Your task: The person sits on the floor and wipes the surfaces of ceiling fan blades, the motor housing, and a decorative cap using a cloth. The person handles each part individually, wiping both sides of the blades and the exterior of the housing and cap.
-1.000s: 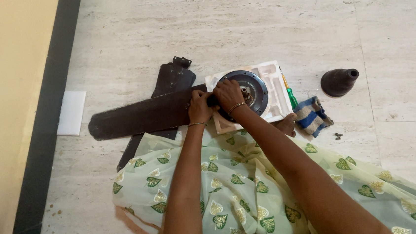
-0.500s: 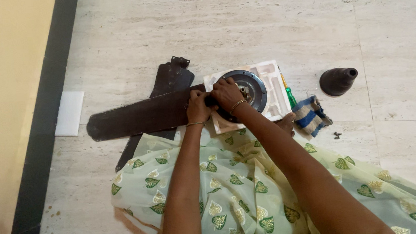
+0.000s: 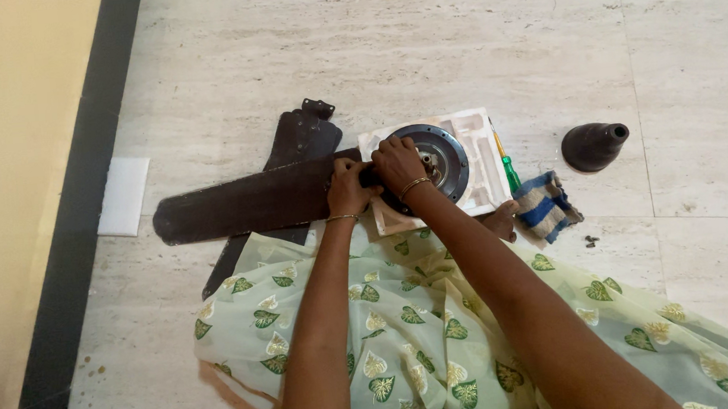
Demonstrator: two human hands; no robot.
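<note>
Both hands meet where a dark brown fan blade (image 3: pixel 243 205) joins the round fan motor (image 3: pixel 438 157). The left hand (image 3: pixel 347 190) curls closed over the blade's inner end, and the blade stretches away to its left across the floor. The right hand (image 3: pixel 397 165) lies touching it on the motor's near-left rim, fingers bent down; whether they pinch anything cannot be told. The motor sits in a white foam tray (image 3: pixel 484 162). A second blade (image 3: pixel 291 154) lies beyond the left hand, partly under the first. To the right hand's right lie a green-handled screwdriver (image 3: pixel 508 170), a blue-striped cloth (image 3: pixel 546 205) and, further off, a dark cone-shaped cover (image 3: pixel 593 145).
</note>
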